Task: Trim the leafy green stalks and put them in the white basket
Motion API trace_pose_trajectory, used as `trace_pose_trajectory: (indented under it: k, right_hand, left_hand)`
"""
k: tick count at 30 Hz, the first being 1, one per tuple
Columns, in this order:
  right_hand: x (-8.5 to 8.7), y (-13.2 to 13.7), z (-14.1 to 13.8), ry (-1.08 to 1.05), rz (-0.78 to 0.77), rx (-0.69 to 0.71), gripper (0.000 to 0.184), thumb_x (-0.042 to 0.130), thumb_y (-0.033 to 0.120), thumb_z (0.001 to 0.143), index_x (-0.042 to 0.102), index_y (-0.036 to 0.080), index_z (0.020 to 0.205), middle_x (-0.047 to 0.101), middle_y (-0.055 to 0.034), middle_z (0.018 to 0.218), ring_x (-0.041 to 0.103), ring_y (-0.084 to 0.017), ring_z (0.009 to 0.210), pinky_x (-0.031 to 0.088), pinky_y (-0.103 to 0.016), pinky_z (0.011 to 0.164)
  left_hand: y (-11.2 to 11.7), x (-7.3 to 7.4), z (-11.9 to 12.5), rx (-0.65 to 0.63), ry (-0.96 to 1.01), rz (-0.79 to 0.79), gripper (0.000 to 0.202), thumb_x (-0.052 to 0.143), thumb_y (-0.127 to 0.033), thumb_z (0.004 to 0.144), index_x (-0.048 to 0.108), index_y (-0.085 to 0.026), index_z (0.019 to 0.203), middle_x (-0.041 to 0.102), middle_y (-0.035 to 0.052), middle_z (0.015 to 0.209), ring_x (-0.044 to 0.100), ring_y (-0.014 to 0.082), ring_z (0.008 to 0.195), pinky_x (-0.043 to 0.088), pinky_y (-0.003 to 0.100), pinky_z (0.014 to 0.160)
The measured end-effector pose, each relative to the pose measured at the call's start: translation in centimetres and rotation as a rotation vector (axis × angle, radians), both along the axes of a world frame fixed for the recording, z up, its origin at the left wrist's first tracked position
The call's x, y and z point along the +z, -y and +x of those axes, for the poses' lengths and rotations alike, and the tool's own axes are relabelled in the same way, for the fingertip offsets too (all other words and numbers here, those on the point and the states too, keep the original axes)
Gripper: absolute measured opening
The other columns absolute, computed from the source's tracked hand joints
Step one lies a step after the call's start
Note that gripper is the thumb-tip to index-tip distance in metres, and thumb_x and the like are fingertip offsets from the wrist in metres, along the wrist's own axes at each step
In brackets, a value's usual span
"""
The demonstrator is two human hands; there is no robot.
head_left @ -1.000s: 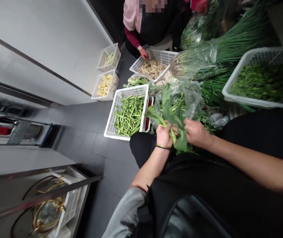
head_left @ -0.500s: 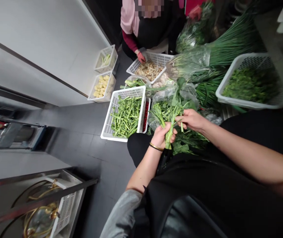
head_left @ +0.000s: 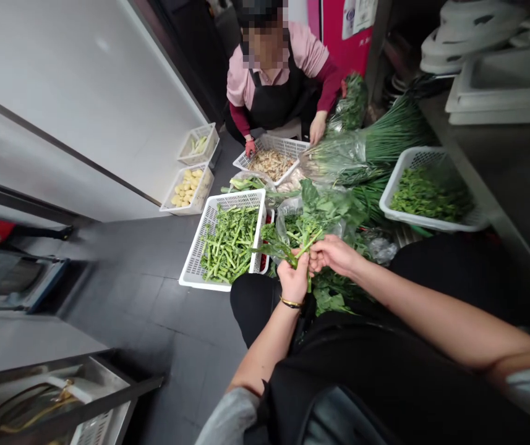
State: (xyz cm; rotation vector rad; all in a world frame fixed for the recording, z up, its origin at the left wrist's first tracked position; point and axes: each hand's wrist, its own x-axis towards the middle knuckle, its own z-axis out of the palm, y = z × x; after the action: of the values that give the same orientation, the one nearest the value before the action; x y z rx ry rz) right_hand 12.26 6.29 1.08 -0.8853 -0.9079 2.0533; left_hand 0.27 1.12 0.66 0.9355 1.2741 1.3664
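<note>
My left hand (head_left: 292,278), with a gold bracelet at the wrist, is closed round a bunch of leafy green stalks (head_left: 292,238) held over my lap. My right hand (head_left: 332,254) pinches the same stalks just to the right, fingers closed on a stem. Torn-off leaves (head_left: 332,296) lie on my black apron below the hands. A white basket (head_left: 200,259) with trimmed green stalks stands on the floor just left of my hands. A clear plastic bag (head_left: 376,247) of the same greens lies behind them.
A person in a pink shirt and black apron crouches opposite, one gloved hand (head_left: 249,148) on a white basket (head_left: 292,148) of pale pieces. Bagged green onions (head_left: 376,142), another basket (head_left: 404,167) of greens, and two small baskets (head_left: 190,185) by the wall. Steel counter (head_left: 515,185) at right.
The view tilted upward, showing more of the person opposite. My hands rose slightly and drew together on the stalks; the large leaves I held a second ago are gone from my grip.
</note>
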Motion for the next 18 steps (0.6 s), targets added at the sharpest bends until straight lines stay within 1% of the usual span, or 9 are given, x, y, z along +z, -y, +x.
trace_pose_trajectory:
  k: [2, 5, 7, 8, 10, 13, 15, 17, 18]
  right_hand:
    - [0.2, 0.5, 0.4, -0.012, 0.014, -0.02, 0.022, 0.068, 0.032, 0.061, 0.06, 0.013, 0.055, 0.061, -0.0031, 0.049, 0.056, -0.011, 0.042, 0.049, -0.023, 0.046]
    - [0.4, 0.6, 2.2, -0.023, 0.095, 0.064, 0.023, 0.075, 0.031, 0.059, 0.065, 0.013, 0.07, 0.068, -0.0049, 0.064, 0.064, -0.014, 0.058, 0.054, -0.025, 0.057]
    - [0.3, 0.4, 3.3, 0.029, 0.095, 0.094, 0.033, 0.074, 0.042, 0.063, 0.065, 0.012, 0.07, 0.067, -0.0065, 0.063, 0.064, -0.015, 0.057, 0.053, -0.026, 0.054]
    - [0.2, 0.4, 3.7, 0.076, 0.084, 0.065, 0.039, 0.071, 0.05, 0.066, 0.063, 0.012, 0.066, 0.065, -0.0063, 0.057, 0.061, -0.014, 0.051, 0.05, -0.025, 0.05]
    - [-0.1, 0.9, 3.9, 0.183, 0.111, -0.068, 0.047, 0.066, 0.059, 0.068, 0.057, 0.014, 0.057, 0.059, -0.004, 0.047, 0.054, -0.011, 0.04, 0.045, -0.023, 0.043]
    - [-0.9, 3.2, 3.7, 0.411, 0.344, -0.183, 0.04, 0.064, 0.054, 0.073, 0.056, 0.017, 0.06, 0.06, -0.0014, 0.051, 0.056, -0.013, 0.045, 0.046, -0.025, 0.049]
    - [-1.8, 4.8, 4.1, 0.559, 0.602, -0.052, 0.031, 0.058, 0.045, 0.079, 0.06, 0.019, 0.064, 0.063, -0.0022, 0.059, 0.06, -0.014, 0.056, 0.048, -0.027, 0.059]
    - [-3.0, 5.5, 5.2, 0.658, 0.829, 0.185, 0.022, 0.057, 0.037, 0.08, 0.063, 0.02, 0.069, 0.065, -0.0031, 0.066, 0.061, -0.015, 0.063, 0.047, -0.027, 0.062]
    - [-3.5, 5.2, 5.9, 0.711, 0.894, 0.285, 0.017, 0.061, 0.036, 0.076, 0.065, 0.02, 0.072, 0.066, -0.0037, 0.068, 0.062, -0.016, 0.063, 0.046, -0.027, 0.06]
  left_hand:
    - [-0.1, 0.3, -0.2, 0.02, -0.068, 0.006, 0.028, 0.071, -0.04, 0.07, 0.062, -0.015, 0.079, 0.06, 0.0, 0.059, 0.051, 0.0089, 0.046, 0.042, 0.021, 0.046]
    - [-0.4, 0.7, -0.5, -0.056, -0.134, 0.013, 0.024, 0.074, -0.036, 0.067, 0.063, -0.016, 0.075, 0.06, 0.0005, 0.06, 0.052, 0.01, 0.05, 0.042, 0.022, 0.049]
    - [-0.6, 0.8, -0.1, -0.136, -0.161, 0.02, 0.024, 0.075, -0.035, 0.066, 0.063, -0.015, 0.073, 0.06, 0.0007, 0.06, 0.053, 0.0104, 0.052, 0.041, 0.021, 0.051]
    - [-0.7, 0.7, 0.3, -0.183, -0.149, 0.004, 0.025, 0.075, -0.036, 0.066, 0.063, -0.015, 0.073, 0.059, 0.0008, 0.059, 0.053, 0.0105, 0.052, 0.041, 0.021, 0.05]
    - [-0.9, 0.5, 1.1, -0.239, -0.035, -0.071, 0.03, 0.072, -0.041, 0.068, 0.061, -0.015, 0.076, 0.058, 0.0004, 0.055, 0.051, 0.0101, 0.046, 0.039, 0.021, 0.045]
    - [-1.5, 0.2, 1.6, -0.122, 0.231, -0.175, 0.036, 0.069, -0.047, 0.07, 0.055, -0.015, 0.079, 0.055, -0.0019, 0.052, 0.046, 0.0078, 0.038, 0.034, 0.019, 0.039]
    - [-1.9, 0.1, 1.0, -0.022, 0.327, -0.195, 0.036, 0.07, -0.045, 0.069, 0.053, -0.014, 0.078, 0.056, -0.0021, 0.056, 0.048, 0.0069, 0.041, 0.035, 0.018, 0.039]
    - [-2.2, 0.2, 0.0, -0.031, 0.364, -0.217, 0.035, 0.072, -0.042, 0.068, 0.053, -0.014, 0.078, 0.056, -0.0013, 0.059, 0.051, 0.0072, 0.044, 0.036, 0.017, 0.04]
    - [-2.2, 0.2, -0.6, -0.07, 0.38, -0.234, 0.034, 0.072, -0.041, 0.069, 0.054, -0.013, 0.078, 0.056, -0.0008, 0.06, 0.051, 0.0075, 0.045, 0.036, 0.017, 0.039]
